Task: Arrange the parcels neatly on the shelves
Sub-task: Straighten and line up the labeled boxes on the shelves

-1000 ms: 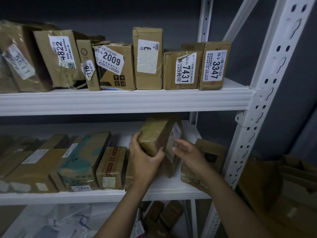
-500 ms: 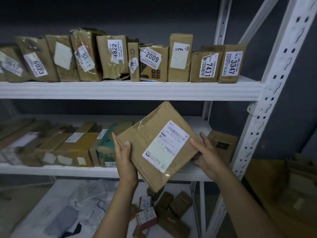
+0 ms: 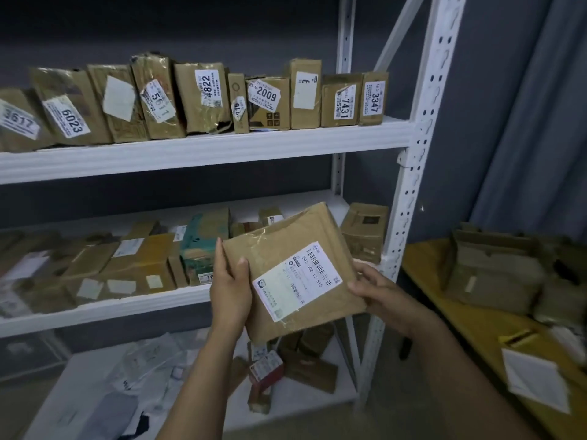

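Cardboard parcel is clamped between left hand and right hand, in front of the middle shelf; its label is being read. Next, a free upright slot must be chosen.

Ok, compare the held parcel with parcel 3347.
The held parcel is tilted in both hands, off the shelves; parcel 3347 stands upright on the top shelf. The held one looks flat and wide, 3347 narrow. Both are brown cardboard with white labels.
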Action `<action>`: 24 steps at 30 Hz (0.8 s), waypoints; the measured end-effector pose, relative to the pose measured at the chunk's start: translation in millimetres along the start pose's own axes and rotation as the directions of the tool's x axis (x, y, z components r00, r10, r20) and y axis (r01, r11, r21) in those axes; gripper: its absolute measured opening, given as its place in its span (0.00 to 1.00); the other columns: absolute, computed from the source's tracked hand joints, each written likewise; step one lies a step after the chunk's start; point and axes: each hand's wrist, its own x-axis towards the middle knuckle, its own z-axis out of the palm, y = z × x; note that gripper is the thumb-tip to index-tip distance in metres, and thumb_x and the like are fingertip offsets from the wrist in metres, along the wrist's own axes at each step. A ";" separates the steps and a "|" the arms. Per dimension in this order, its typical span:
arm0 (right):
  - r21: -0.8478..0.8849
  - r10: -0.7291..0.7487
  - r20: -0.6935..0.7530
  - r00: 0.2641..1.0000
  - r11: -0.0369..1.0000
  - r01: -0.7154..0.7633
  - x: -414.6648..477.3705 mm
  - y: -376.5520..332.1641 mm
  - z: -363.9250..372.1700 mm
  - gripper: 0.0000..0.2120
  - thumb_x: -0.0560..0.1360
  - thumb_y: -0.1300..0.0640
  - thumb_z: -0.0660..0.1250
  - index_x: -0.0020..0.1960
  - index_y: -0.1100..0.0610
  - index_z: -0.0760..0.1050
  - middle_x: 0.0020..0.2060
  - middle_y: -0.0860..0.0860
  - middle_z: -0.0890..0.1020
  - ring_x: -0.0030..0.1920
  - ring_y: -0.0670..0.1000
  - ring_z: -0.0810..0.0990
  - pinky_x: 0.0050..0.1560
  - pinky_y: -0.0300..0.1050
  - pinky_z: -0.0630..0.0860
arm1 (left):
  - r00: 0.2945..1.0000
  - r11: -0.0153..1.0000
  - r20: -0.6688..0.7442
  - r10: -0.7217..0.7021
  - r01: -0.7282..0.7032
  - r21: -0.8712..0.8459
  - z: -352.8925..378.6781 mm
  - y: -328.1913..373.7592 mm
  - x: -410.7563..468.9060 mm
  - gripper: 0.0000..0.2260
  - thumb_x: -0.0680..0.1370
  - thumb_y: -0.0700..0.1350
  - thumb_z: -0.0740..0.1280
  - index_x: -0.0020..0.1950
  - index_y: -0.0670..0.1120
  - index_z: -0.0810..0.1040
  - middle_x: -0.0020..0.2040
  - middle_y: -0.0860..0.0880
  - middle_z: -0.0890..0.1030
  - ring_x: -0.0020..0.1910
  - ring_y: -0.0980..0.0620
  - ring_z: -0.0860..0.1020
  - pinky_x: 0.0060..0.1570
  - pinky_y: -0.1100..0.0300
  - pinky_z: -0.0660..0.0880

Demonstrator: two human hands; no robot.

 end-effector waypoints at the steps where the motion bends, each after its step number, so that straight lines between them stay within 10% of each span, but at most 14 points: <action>1: -0.029 -0.004 -0.024 1.000 1.000 0.003 -9.8 -1.0 0.3 0.35 0.57 0.41 0.76 0.63 0.46 0.73 0.59 0.48 0.81 0.59 0.50 0.80 0.60 0.52 0.76 | 1.000 1.000 0.027 -0.009 0.008 0.021 -0.4 -0.6 -2.6 0.28 0.82 0.53 0.57 0.78 0.60 0.46 0.72 0.47 0.69 0.61 0.49 0.73 0.60 0.47 0.73; 14: -0.137 -0.085 -0.089 0.992 0.988 0.072 -101.3 6.7 4.9 0.49 0.49 0.36 0.82 0.67 0.43 0.68 0.57 0.44 0.82 0.59 0.47 0.80 0.57 0.45 0.77 | 0.813 0.998 0.581 -0.029 -0.007 0.059 37.7 12.8 -81.5 0.47 0.66 0.75 0.60 0.77 0.63 0.39 0.79 0.53 0.42 0.78 0.47 0.48 0.74 0.41 0.54; 24: -0.220 -0.170 -0.130 0.977 0.966 0.139 -117.4 2.3 2.2 0.43 0.60 0.38 0.78 0.71 0.37 0.64 0.65 0.39 0.76 0.64 0.42 0.75 0.63 0.45 0.74 | 0.632 0.976 0.762 0.141 0.038 -0.213 42.3 22.8 -91.3 0.39 0.66 0.72 0.67 0.74 0.62 0.63 0.69 0.57 0.74 0.65 0.57 0.74 0.63 0.52 0.74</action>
